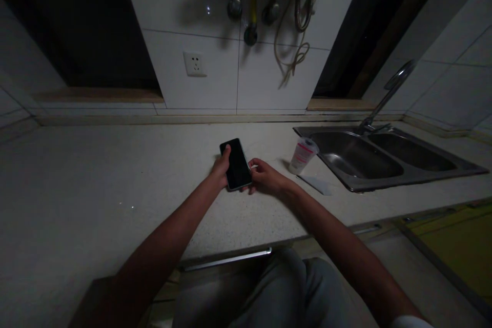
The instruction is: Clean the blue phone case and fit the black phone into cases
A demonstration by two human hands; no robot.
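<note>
Phone (239,168), its dark screen up, lies in your left hand (220,168) over the counter (115,164), well left of the sink (359,184). You grip its left side, thumb across the glass. Your right hand (267,177) has its fingers bent at the phone's edge toward the sink; something pale shows at the fingertips, too small to make out, so whether they pinch it can't be told. A translucent cup (303,155) with pink print stands just left of the sink, and a flat pale piece (317,184) lies beside the sink's near left corner. Behind the sink's basins rises your faucet (388,97).
</note>
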